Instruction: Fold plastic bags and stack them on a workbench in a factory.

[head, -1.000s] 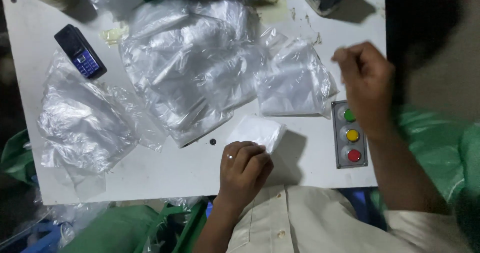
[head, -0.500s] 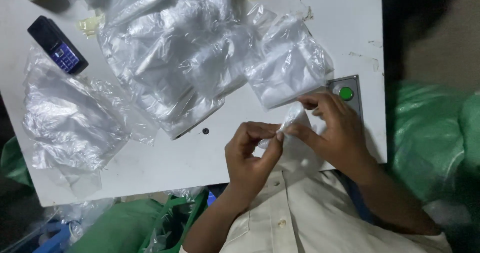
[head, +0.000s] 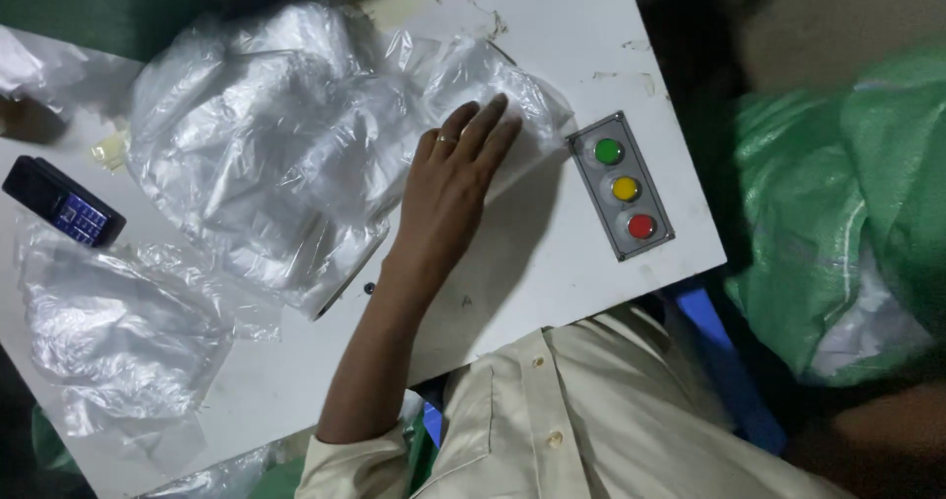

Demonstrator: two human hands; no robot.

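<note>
left hand flat on clear bags, button box nearby, phone prob. apart

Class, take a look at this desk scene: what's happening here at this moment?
A person in a cream shirt lays the left hand flat on a pile of clear plastic bags on a white table, fingers spread. The right hand is out of view. Beside the hand sits a grey button box with green, yellow and red buttons; a dark phone lies at the far left.
</note>
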